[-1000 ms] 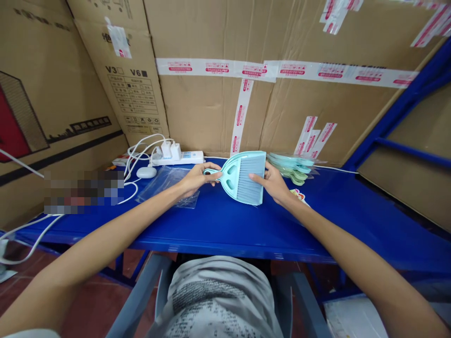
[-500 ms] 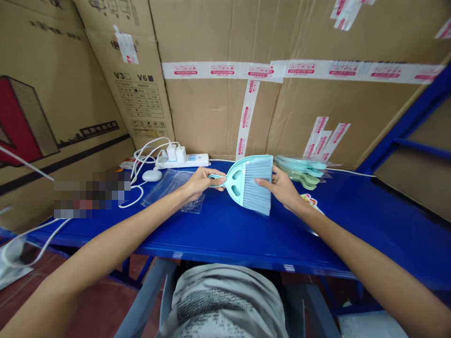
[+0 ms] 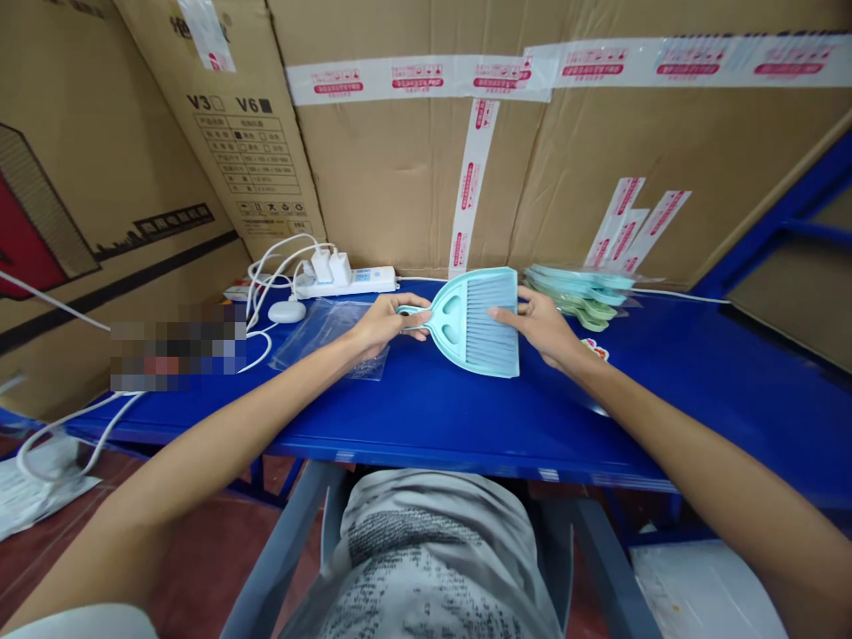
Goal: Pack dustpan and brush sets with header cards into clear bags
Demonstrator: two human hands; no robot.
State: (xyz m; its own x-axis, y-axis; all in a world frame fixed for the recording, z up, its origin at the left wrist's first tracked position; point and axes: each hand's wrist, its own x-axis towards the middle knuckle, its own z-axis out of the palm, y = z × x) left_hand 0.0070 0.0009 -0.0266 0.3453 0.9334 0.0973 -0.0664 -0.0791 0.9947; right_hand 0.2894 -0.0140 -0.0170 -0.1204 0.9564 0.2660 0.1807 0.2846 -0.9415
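A light-teal dustpan [image 3: 445, 353] with a matching hand brush [image 3: 489, 333] nested in it is held over the blue table, handles to the left. My left hand [image 3: 390, 325] is closed around the stacked handles. At the opposite end, my right hand [image 3: 540, 324] grips the dustpan's wide edge, its thumb pressing on the pale-blue bristles and its other fingers behind. Clear plastic bags [image 3: 319, 337] lie under and beside my left hand. Beyond my right hand sits a pile of bagged teal and green dustpan-like pieces [image 3: 586, 288].
A white power strip [image 3: 346, 281] with plugs and cables lies at the back left, near a white rounded device [image 3: 287, 311]. Cardboard [image 3: 399, 177] walls the table's back. A colourful card [image 3: 595, 349] lies partly behind my right forearm. A blurred patch covers items at left.
The brush now sits flush within the dustpan; before, its bristles stuck out past the lower edge. My right thumb has shifted slightly on the bristles. The camera view has tilted downward.
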